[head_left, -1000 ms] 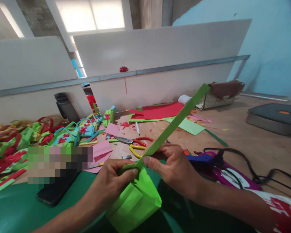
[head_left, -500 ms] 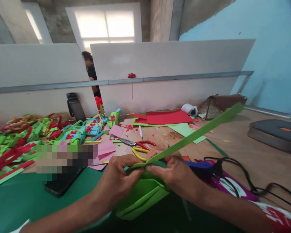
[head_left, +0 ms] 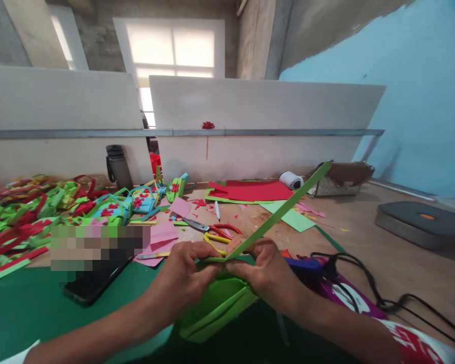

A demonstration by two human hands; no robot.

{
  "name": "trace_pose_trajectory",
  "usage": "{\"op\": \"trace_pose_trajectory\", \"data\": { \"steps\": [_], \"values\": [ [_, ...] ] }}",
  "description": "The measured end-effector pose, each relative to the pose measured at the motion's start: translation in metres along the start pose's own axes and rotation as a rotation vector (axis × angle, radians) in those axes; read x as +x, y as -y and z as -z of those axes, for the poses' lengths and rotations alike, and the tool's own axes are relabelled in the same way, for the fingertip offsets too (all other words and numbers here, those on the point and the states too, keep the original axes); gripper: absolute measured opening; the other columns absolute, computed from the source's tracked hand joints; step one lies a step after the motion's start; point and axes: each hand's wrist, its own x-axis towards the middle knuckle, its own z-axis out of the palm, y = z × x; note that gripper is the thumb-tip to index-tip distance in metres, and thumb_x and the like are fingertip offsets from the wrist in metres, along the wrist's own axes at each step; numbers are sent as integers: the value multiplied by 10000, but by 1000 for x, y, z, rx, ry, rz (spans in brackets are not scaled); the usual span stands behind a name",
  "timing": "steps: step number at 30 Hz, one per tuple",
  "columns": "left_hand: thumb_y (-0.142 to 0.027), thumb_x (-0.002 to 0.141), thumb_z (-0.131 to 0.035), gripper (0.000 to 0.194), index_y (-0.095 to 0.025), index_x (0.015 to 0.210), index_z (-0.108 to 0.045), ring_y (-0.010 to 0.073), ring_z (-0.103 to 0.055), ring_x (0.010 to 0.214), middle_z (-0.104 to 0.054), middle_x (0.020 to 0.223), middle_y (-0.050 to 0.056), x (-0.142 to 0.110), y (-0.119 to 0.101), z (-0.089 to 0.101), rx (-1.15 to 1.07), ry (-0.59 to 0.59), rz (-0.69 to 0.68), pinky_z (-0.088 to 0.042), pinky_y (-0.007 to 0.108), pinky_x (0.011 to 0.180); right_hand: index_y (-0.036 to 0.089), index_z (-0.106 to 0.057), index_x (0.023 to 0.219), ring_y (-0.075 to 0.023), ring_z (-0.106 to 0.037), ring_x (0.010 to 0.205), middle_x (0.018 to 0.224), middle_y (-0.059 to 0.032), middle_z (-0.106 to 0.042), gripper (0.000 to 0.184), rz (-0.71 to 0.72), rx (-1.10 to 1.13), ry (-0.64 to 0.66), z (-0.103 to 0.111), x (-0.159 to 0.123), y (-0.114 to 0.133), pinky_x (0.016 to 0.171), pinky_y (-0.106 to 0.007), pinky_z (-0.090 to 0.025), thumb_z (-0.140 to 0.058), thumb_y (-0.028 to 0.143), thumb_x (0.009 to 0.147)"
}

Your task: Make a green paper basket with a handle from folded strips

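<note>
1. Left hand (head_left: 185,283) pinches the lower end of a green paper strip (head_left: 280,215); right hand (head_left: 267,265) grips it just beside, the free length rising between them and slanting rightward.
2. Green folded-paper bag (head_left: 212,316) hangs beneath both hands; the step looks like seating or creasing the strip at its rim.
3. The next move seems to call for a steady left pinch; right thumb pressure too.

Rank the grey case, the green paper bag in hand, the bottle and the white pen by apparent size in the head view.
1. Grey case and green paper bag: too close to rank, since the bag is nearer the camera and partly hidden
2. Bottle
3. White pen
</note>
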Motion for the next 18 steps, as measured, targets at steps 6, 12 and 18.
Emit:
{"op": "trace_pose_trajectory", "data": {
  "steps": [6, 12, 18],
  "values": [
    [-195, 698, -648, 69, -182, 650, -696, 169, -602, 655, -694, 664, 10, 0, -4, 2, 69, -11, 45, -409, 334, 858, 222, -746, 857, -180, -632, 805, 814, 8, -709, 161, -17, 15, 8, -1, 1, 3, 791, -295, -477, -649, 188, 734],
    [-228, 694, -683, 84, -192, 619, -682, 168, -618, 646, -687, 653, -3, 0, 1, 3, 78, -25, 45, -185, 471, 1070, 201, -733, 759, -149, -579, 674, 683, 10, -650, 74, -105, 26, -1, -4, 0, 4, 662, -268, -465, -693, 230, 704],
    [-173, 667, -668, 62, -209, 622, -692, 194, -639, 696, -703, 683, 7, 0, 2, 3, 77, -37, 62, -136, 490, 1087, 171, -669, 635, -122, -541, 595, 616, 18, -599, 172, -166, 190, -45, -6, -1, 2, 555, -234, -452, -781, 300, 615]
  ]
}}
